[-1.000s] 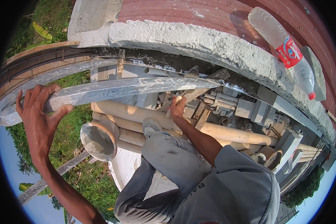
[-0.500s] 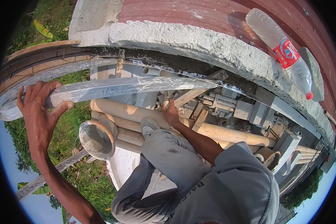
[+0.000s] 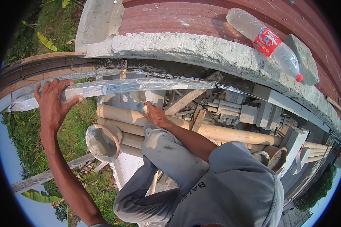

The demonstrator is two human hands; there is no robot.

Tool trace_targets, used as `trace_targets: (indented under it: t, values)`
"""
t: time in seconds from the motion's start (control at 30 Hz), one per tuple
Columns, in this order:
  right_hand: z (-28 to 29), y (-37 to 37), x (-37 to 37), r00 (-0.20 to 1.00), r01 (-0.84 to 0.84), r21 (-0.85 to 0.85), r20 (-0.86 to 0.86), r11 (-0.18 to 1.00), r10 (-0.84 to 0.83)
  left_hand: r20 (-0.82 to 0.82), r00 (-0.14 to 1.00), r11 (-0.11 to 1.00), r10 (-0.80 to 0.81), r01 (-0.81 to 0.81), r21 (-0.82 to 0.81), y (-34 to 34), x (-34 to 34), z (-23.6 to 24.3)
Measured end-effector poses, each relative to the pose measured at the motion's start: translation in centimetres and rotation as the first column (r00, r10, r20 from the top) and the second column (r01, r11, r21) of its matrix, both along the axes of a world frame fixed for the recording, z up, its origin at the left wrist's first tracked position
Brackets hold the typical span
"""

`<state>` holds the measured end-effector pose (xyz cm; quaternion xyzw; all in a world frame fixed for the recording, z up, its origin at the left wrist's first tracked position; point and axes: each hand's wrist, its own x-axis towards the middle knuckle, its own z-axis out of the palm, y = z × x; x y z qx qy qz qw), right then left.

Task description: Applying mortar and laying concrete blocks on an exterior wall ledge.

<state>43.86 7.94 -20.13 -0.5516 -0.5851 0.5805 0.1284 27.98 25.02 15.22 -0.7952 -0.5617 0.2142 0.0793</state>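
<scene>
My left hand [image 3: 55,102] grips a long, pale grey straight bar [image 3: 113,87] near its left end, with the fingers over the top edge and the thumb below. The bar is smeared with white and runs rightward under the rough concrete edge. My right hand [image 3: 157,115] is closed around a tool with a pale rounded handle end [image 3: 145,109], above my bent knee. The rest of that tool is hidden, so its kind cannot be made out. Left of my knee stands a round bucket [image 3: 102,143] with grey mortar in it.
Thick bamboo poles [image 3: 231,133] lie beneath me, with block rubble below. A rough concrete ledge [image 3: 216,53] borders a red corrugated roof [image 3: 159,17]. On it lie a plastic bottle [image 3: 267,41] and a grey block [image 3: 302,60]. Grass lies far down at the left.
My right hand has moved left and turned, bringing the pale handle end into sight. My left hand still grips the bar. The whole view has shifted slightly.
</scene>
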Motion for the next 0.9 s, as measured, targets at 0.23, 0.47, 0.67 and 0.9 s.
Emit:
trace_targets:
  t: [0.23,0.47,0.67,0.9]
  values:
    - [3.6,-5.4,15.7,0.969,-0.194,-0.004,0.153,0.981,0.192,0.005,0.999,0.997,0.048,-0.047,-0.057,0.1,1.0,0.7]
    - [10.5,-18.0,28.1,0.829,0.449,-0.05,0.395,0.892,-0.395,-0.109,0.991,0.994,0.077,-0.085,-0.072,0.3,0.3,0.1]
    - [17.0,-29.6,33.8,0.171,0.796,0.393,0.583,0.46,-0.794,-0.114,0.991,0.997,-0.076,0.077,0.005,0.9,-3.6,-0.7]
    - [24.6,-43.7,34.9,-0.1,0.924,0.256,0.879,0.284,-0.467,-0.214,0.976,0.999,-0.036,0.036,-0.002,1.1,-0.9,-0.8]
